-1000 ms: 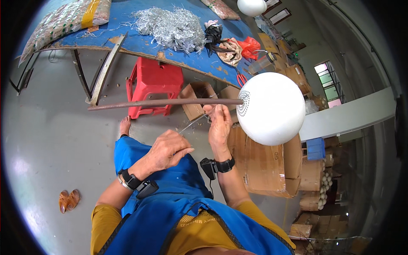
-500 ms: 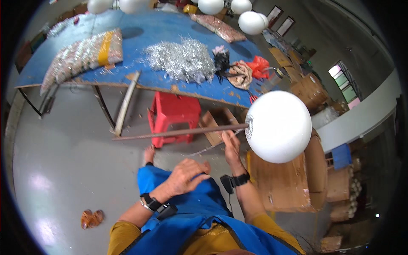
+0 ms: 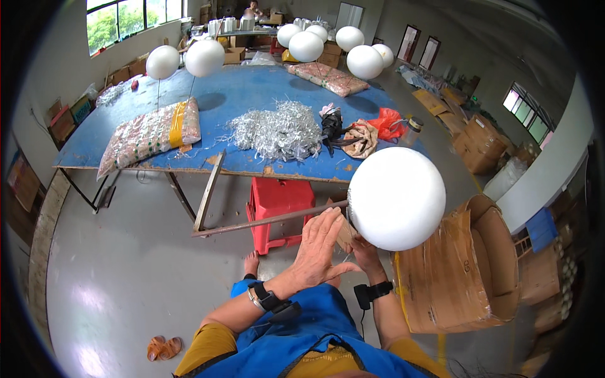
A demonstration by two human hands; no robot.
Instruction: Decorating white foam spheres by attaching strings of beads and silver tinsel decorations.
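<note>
A big white ball [image 3: 398, 198] sits at the end of a rusty metal bar [image 3: 268, 222] that juts out from below the table. Thin silver strand, wound in rings in the earlier frame, shows as a narrow edge on the ball's left side. My left hand [image 3: 317, 249] is open, its fingers stretched up beside the bar's end and its thumb pointing toward my right hand. Under the ball, my right hand [image 3: 365, 253] is closed around the loose silver strand [image 3: 346, 257]; its fingertips are partly hidden by the ball.
Silver tinsel [image 3: 277, 131] is heaped on the blue table [image 3: 220, 82]. Filled sacks [image 3: 151, 135] hold sticks with white balls [image 3: 205, 58]. A red stool [image 3: 277, 195] stands below the table edge. To my right is a large open carton [image 3: 441, 277]; sandals [image 3: 164, 348] lie at left.
My left hand has risen to the bar's end and its fingers have straightened. My right hand has shifted beneath the ball. The view has tilted up, showing more of the room.
</note>
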